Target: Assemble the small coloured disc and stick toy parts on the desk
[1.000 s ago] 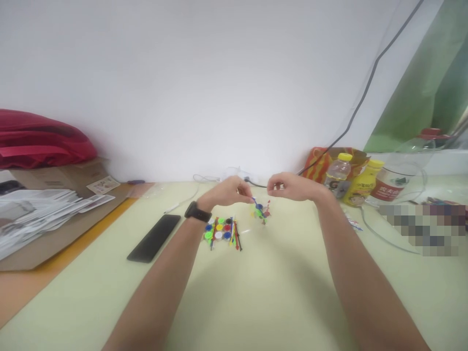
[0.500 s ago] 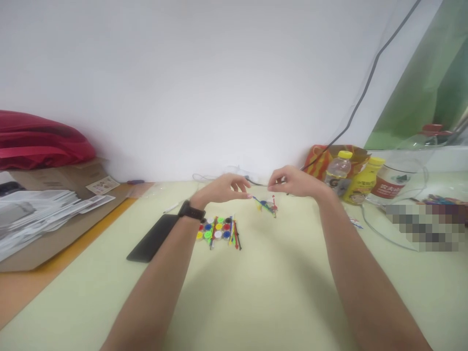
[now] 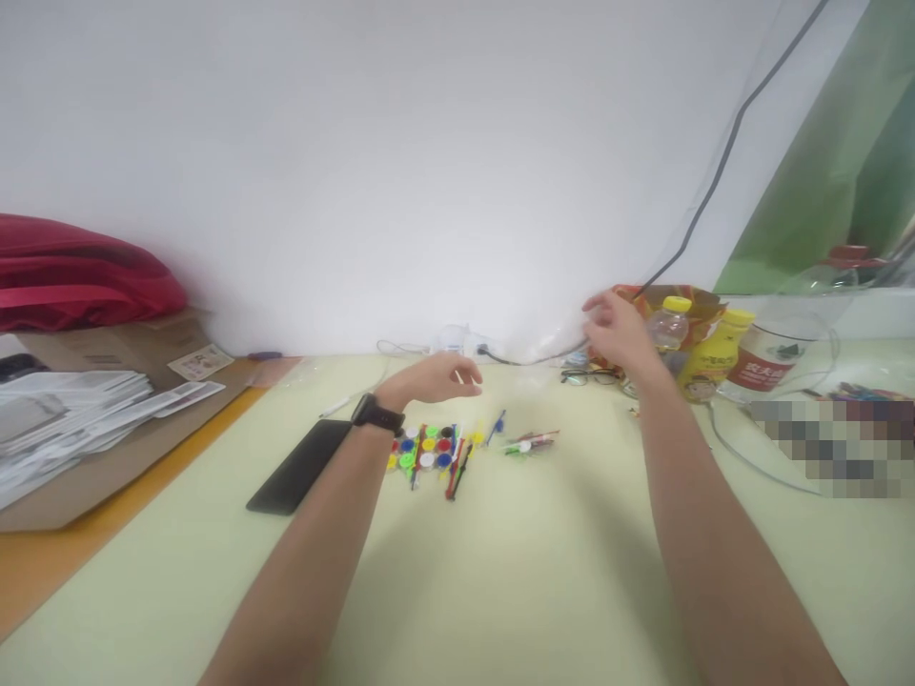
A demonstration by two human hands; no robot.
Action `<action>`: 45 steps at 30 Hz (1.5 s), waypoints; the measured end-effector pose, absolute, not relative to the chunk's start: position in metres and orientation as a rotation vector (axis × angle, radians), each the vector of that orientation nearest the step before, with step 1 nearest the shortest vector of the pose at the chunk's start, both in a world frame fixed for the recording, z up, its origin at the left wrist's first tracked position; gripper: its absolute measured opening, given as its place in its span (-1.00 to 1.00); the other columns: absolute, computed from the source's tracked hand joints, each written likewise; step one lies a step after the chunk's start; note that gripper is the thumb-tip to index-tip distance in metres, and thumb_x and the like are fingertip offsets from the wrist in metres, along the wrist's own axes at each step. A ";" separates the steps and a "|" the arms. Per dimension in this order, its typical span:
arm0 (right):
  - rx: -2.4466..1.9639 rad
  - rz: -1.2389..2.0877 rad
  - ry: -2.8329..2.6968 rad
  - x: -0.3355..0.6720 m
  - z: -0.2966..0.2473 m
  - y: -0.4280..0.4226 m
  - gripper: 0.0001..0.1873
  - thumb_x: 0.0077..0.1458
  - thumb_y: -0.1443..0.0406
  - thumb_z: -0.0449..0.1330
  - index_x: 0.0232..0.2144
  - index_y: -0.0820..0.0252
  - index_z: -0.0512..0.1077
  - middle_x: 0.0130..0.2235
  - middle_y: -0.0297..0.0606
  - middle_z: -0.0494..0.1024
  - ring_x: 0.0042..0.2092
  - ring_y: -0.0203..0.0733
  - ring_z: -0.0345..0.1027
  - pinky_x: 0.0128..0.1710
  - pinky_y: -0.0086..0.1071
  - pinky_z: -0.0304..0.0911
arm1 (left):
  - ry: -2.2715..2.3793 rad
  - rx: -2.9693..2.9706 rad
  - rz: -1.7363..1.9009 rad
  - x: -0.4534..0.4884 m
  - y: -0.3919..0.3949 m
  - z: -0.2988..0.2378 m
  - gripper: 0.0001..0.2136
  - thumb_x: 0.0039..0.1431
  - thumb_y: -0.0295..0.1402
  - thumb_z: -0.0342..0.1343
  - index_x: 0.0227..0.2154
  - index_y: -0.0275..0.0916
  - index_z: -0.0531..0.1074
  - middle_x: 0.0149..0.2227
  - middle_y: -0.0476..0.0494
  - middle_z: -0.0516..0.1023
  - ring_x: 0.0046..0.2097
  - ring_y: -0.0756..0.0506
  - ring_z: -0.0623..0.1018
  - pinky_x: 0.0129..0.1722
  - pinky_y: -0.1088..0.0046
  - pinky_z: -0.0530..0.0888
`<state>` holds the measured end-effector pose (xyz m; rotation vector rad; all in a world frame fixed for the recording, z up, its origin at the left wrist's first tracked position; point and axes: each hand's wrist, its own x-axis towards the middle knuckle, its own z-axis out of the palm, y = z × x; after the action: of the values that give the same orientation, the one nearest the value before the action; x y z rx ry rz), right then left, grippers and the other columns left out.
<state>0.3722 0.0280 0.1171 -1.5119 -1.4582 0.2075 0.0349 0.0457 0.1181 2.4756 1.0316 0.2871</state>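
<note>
My left hand (image 3: pixel 437 377) hovers above the table with fingers loosely curved and a gap to the thumb; nothing shows in it. Off to the right and higher, my right hand (image 3: pixel 619 332) has its fingers parted and appears to hold nothing. Faint see-through plastic (image 3: pixel 561 343) is blurred beside that hand. Round coloured caps (image 3: pixel 429 445) sit in rows below my left hand, with thin coloured sticks (image 3: pixel 461 467) among and beside them. Between the hands lie a blue piece (image 3: pixel 496 429) and a small blurred heap of red, green and white pieces (image 3: pixel 529 445).
A black flat tablet-like object (image 3: pixel 300 467) lies under my left forearm. Glasses (image 3: pixel 590 377), a clear bottle (image 3: pixel 670 324), a yellow bottle (image 3: pixel 715 357) and a tub (image 3: pixel 762 362) stand at the right. Papers (image 3: pixel 78 410) and red fabric (image 3: pixel 86 276) occupy the left.
My right hand has moved right and up, away from the left hand. The small coloured pieces beneath the hands now lie spread apart on the table. My left hand has dropped slightly.
</note>
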 end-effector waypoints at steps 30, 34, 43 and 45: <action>-1.431 0.601 -2.531 0.229 0.056 0.016 -0.81 0.08 0.28 0.28 -0.23 0.24 0.50 -0.15 -0.08 0.63 -0.24 -0.13 0.45 -0.35 -0.42 0.18 | 1.214 2.525 -0.334 0.056 0.050 0.068 -0.42 -0.46 0.05 0.47 -0.33 -0.17 0.54 -0.27 -0.15 0.63 -0.12 -0.32 0.58 -0.23 0.30 0.48; -1.426 0.642 -2.544 0.229 0.054 0.019 -0.82 0.06 0.35 0.29 -0.22 0.25 0.52 -0.15 -0.11 0.65 -0.21 -0.12 0.48 -0.31 -0.43 0.23 | 1.192 2.526 -0.349 0.056 0.050 0.066 -0.38 -0.49 0.06 0.49 -0.31 -0.18 0.54 -0.23 -0.20 0.64 -0.08 -0.35 0.57 -0.20 0.27 0.51; -1.342 0.705 -2.565 0.251 0.054 0.028 -0.72 -0.01 0.49 0.21 -0.22 0.22 0.57 -0.17 -0.21 0.64 -0.21 -0.19 0.47 -0.25 -0.46 0.27 | 1.230 2.497 -0.328 0.057 0.051 0.063 -0.12 -0.54 0.01 0.51 0.02 -0.09 0.48 0.04 -0.23 0.54 0.11 -0.40 0.46 -0.04 0.22 0.50; -1.301 0.722 -2.577 0.252 0.056 0.027 -0.73 0.02 0.46 0.21 -0.21 0.21 0.58 -0.15 -0.21 0.63 -0.20 -0.19 0.46 -0.25 -0.46 0.26 | 1.206 2.510 -0.334 0.056 0.053 0.062 -0.13 -0.53 0.03 0.50 0.01 -0.08 0.48 0.04 -0.23 0.52 0.12 -0.41 0.45 -0.02 0.20 0.49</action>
<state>0.2520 0.0271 0.0561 -1.3014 -2.5769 0.7223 0.0556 0.0526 0.0623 2.5104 1.2061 -0.3337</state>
